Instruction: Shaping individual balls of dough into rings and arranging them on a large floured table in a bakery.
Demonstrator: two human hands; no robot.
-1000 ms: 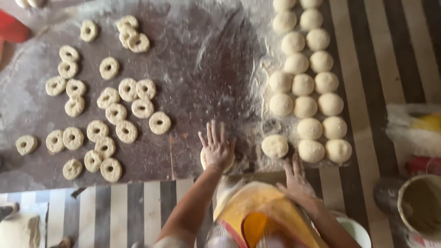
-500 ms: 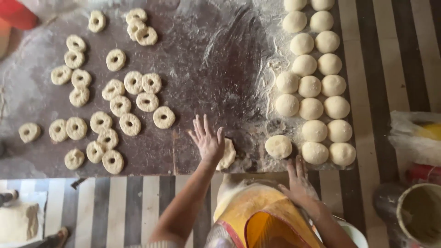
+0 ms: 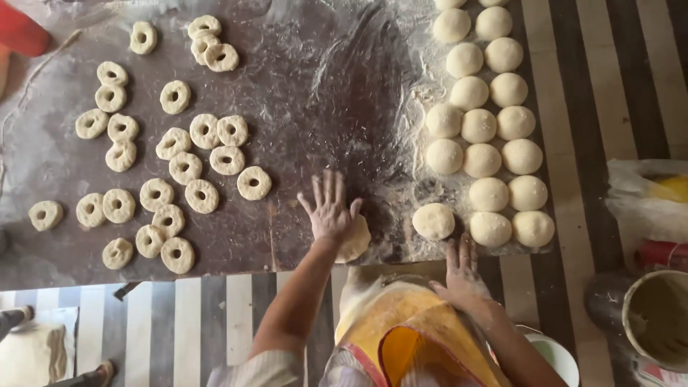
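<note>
I have my left hand [image 3: 331, 209] spread flat, fingers apart, pressing down on a piece of dough [image 3: 354, 241] that peeks out from under the palm at the near edge of the floured tabletop [image 3: 315, 93]. That grip is open, not clamped on anything; the dough is simply pinned between palm and board. My right hand [image 3: 462, 276] rests open with fingers together on the near edge of the tabletop, just below the nearest dough ball [image 3: 433, 221], touching none of the dough and holding nothing.

To flatten this piece well, I judge the pressure should come from the heel of the palm, evenly, with the dough kept over the floured patch so it does not stick to the bare dark surface nearer the edge. It sits very close to the tabletop's rim, so I would keep the push straight down and not toward me.

The other dough balls [image 3: 487, 129] lie in rows to the right, well clear of the pressing hand. The finished dough rings [image 3: 186, 168] are scattered over the left half, apart from both hands
</note>
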